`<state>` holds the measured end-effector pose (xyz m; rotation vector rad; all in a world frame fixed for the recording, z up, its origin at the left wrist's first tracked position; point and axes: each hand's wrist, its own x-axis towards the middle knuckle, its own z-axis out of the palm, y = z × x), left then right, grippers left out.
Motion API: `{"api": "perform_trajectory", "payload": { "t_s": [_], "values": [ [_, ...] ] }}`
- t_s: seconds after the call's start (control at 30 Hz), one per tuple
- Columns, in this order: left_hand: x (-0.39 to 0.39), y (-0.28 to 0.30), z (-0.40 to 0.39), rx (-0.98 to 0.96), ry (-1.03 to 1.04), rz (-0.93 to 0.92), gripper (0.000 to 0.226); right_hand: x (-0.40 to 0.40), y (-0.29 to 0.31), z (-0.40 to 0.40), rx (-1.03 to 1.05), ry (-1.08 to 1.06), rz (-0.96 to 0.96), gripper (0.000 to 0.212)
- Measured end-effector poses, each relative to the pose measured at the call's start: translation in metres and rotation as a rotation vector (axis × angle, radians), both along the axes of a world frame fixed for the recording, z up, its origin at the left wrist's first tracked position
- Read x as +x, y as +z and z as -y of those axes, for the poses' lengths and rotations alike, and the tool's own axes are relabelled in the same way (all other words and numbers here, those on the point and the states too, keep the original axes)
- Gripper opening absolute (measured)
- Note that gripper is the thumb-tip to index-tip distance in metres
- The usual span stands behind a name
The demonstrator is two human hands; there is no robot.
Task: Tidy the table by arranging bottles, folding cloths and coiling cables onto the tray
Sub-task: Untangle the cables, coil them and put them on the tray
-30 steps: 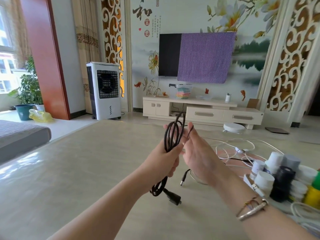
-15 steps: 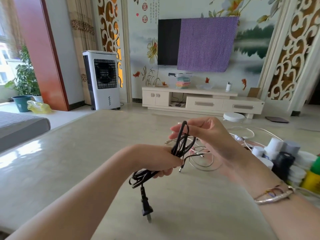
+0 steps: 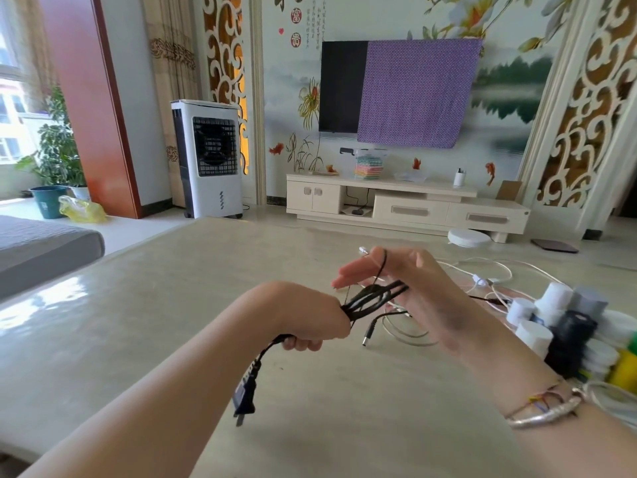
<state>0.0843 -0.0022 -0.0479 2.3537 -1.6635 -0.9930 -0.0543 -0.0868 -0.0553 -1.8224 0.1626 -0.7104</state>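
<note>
Black cable (image 3: pixel 374 298) bunched in two hands above the table (image 3: pixel 144 305), coiling half done.

Fingers of the left hand (image 3: pixel 310 317) are clamped round the middle of the loops, likely to keep them from springing apart; the wall plug (image 3: pixel 245 396) dangles at 7 o'clock from that fist and the small round plug (image 3: pixel 367 338) hangs loose at 4 o'clock. At 2 o'clock the right hand (image 3: pixel 410 291) has its fingers nearly straight, the loop ends lying across them and one strand hooked over a finger, seemingly to steer the next turn. Further out at 3 o'clock, white cables (image 3: pixel 482 274) sprawl on the table and bottles (image 3: pixel 558 319) crowd together; both probably lie between the bundle and its resting place. No tray is plainly visible.
</note>
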Motion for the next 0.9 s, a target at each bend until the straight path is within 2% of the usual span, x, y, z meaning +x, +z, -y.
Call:
{"api": "perform_trajectory", "payload": {
  "t_s": [0.1, 0.17, 0.27, 0.37, 0.47, 0.57, 0.63, 0.73, 0.9],
  "values": [
    [0.002, 0.000, 0.002, -0.150, 0.076, -0.030, 0.023, 0.004, 0.000, 0.005, -0.078, -0.100, -0.061, 0.042],
    [0.004, 0.001, 0.003, -0.277, 0.104, 0.003, 0.024, 0.008, -0.001, 0.009, -0.071, -0.136, -0.063, 0.029],
    [0.007, -0.006, 0.005, -0.372, 0.119, 0.069, 0.035, 0.011, -0.007, 0.009, -0.076, -0.178, -0.139, 0.007],
    [0.007, -0.013, 0.006, -0.451, 0.112, 0.116, 0.035, 0.011, -0.014, 0.015, -0.208, -0.234, -0.267, 0.017],
    [0.004, -0.015, 0.006, -0.508, 0.076, 0.123, 0.027, 0.011, -0.016, 0.015, -0.352, -0.271, -0.303, 0.007],
    [0.003, -0.017, 0.005, -0.543, 0.061, 0.081, 0.024, 0.010, -0.017, 0.015, -0.425, -0.249, -0.345, 0.009],
    [0.005, -0.015, 0.005, -0.552, 0.097, -0.039, 0.025, 0.007, -0.014, 0.016, -0.363, -0.182, -0.339, 0.010],
    [0.013, -0.007, 0.001, -0.520, 0.165, -0.371, 0.033, 0.000, -0.010, 0.018, -0.288, -0.163, -0.278, 0.017],
    [0.024, 0.006, -0.012, -0.460, 0.148, -0.699, 0.012, -0.004, -0.005, 0.023, -0.193, -0.217, -0.137, 0.033]
  ]
}}
